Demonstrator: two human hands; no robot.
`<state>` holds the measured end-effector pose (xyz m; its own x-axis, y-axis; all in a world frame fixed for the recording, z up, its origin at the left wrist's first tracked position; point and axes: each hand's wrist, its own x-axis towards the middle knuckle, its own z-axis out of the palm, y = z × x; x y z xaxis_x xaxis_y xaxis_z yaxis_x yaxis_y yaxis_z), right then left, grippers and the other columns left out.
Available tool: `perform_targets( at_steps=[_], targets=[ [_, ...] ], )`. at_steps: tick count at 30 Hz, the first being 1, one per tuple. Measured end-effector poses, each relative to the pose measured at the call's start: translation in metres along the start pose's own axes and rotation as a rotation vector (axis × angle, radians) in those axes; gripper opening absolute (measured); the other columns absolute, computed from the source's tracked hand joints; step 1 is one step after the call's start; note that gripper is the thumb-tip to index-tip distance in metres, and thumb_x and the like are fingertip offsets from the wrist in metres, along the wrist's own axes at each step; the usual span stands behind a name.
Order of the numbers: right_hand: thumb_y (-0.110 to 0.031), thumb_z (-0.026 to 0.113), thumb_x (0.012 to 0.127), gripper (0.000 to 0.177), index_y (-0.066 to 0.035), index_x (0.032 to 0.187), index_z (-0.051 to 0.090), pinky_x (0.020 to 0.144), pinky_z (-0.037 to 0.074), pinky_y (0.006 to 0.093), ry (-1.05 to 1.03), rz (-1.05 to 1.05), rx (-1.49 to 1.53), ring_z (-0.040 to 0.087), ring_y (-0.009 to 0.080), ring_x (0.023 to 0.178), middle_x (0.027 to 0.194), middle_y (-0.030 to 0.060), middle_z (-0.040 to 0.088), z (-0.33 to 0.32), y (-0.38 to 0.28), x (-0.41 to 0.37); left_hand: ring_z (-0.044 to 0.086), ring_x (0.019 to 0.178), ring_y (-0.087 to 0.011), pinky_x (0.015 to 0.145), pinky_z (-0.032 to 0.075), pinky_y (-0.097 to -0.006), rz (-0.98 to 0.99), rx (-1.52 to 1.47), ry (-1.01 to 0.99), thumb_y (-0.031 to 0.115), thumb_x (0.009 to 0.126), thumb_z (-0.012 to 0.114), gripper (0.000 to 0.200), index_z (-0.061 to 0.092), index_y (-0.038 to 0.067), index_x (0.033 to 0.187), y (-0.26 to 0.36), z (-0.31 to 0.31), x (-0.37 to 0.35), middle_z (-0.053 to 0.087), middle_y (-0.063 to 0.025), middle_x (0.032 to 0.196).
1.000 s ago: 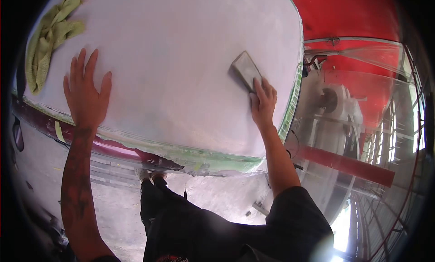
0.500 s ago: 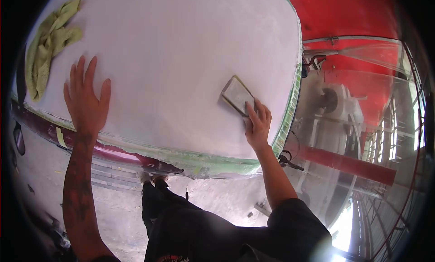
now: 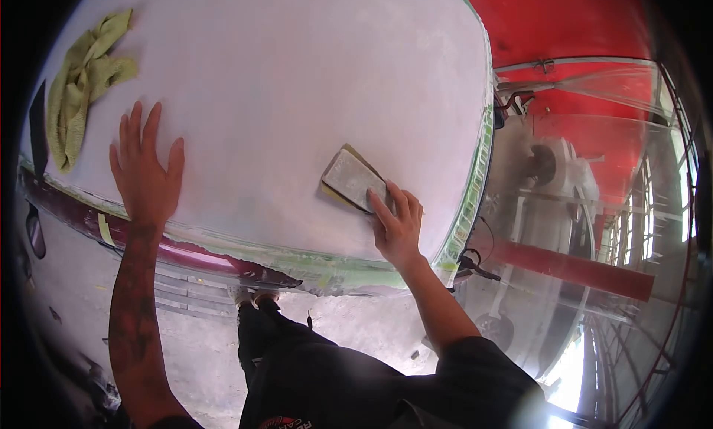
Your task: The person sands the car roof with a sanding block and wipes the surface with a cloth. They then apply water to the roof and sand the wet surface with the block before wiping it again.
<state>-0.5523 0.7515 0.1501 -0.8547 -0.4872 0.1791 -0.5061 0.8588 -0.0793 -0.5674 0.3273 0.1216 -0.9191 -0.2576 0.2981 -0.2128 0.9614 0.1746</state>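
A broad, pale panel (image 3: 260, 117) with green masking tape (image 3: 471, 184) along its edge fills the upper view. On its left part my left hand (image 3: 148, 169) lies flat with fingers spread, holding nothing. My right hand (image 3: 399, 225) grips the near right end of a light grey sanding block (image 3: 353, 178), which rests on the panel with a yellowish sheet showing under its edges. Beyond my left hand lies a crumpled yellow-green cloth (image 3: 74, 106), not touched by either hand.
A dark maroon painted strip (image 3: 200, 258) runs below the panel's near edge. At the right a whitish car (image 3: 553, 258) stands behind a clear sheet, near a red surface (image 3: 572, 21). A dark flat piece (image 3: 37, 128) is at the far left.
My right hand and the block have moved left and slightly toward my body across the panel. My left hand stays spread in nearly the same place; the view has shifted slightly.
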Motion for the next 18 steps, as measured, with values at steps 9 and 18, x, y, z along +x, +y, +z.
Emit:
perform_targets(
  at_steps=[9, 18],
  targets=[
    [-0.028, 0.060, 0.094, 0.041, -0.016, 0.133, 0.058, 0.087, 0.047, 0.0500, 0.172, 0.314, -0.154, 0.057, 0.0386, 0.102, 0.122, 0.0148, 0.059, 0.020, 0.108, 0.198, 0.027, 0.147, -0.0326, 0.116, 0.020, -0.0575, 0.026, -0.017, 0.046, 0.036, 0.096, 0.056, 0.057, 0.039, 0.022, 0.149, -0.002, -0.001, 0.001, 0.032, -0.0066, 0.158],
    [-0.018, 0.070, 0.083, 0.054, -0.022, 0.136, 0.058, 0.091, 0.042, 0.0477, 0.074, -0.043, -0.073, 0.052, 0.0350, 0.110, 0.133, 0.0154, 0.052, 0.003, 0.007, 0.079, 0.027, 0.146, -0.0325, 0.115, 0.022, -0.0580, 0.014, -0.025, 0.053, 0.036, 0.094, 0.059, 0.059, 0.040, 0.022, 0.149, -0.001, -0.001, 0.001, 0.032, -0.0060, 0.158]
  ],
)
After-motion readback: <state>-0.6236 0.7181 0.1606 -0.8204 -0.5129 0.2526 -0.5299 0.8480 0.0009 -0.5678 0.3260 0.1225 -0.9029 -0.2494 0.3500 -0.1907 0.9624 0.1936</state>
